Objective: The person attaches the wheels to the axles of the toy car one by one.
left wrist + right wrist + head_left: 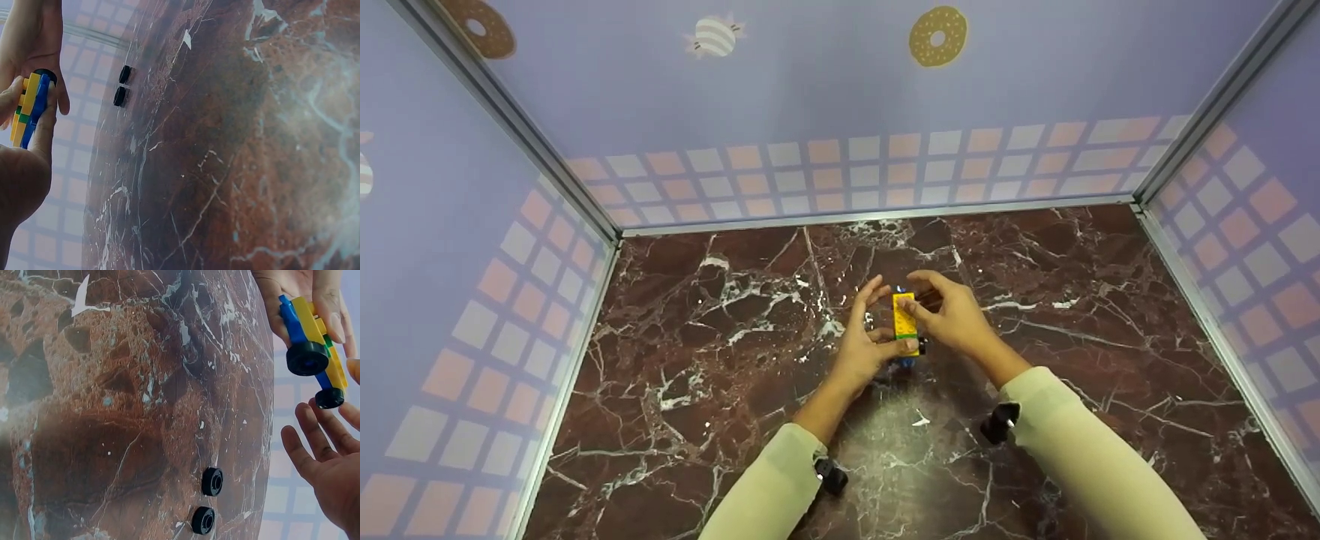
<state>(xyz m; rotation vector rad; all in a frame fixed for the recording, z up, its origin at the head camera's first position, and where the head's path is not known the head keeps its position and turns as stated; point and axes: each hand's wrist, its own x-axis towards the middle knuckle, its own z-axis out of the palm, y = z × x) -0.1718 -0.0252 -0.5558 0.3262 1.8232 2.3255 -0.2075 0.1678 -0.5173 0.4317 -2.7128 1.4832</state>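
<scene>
The left grip, a bare hand (861,349), is grasping a toy car (905,322), with its thumb upon the yellow top and a finger along the blue lower part. The car is above the desk (675,450), between the two hands; a green piece sits in its yellow part. In the right wrist view the car carries a bigger black wheel (306,358) and a smaller one (329,397). The right grip (960,315) is released: its fingers are spread just beside the car, and its thumb is near the yellow top; whether this thumb touches, I cannot tell. Two loose wheels (212,481) lie on the desk, one just beside the other. Both sleeves (769,484) are pale, with a black camera (832,475) at each wrist. Behind the desk stands a lilac wall (825,90) with pink and white squares.
</scene>
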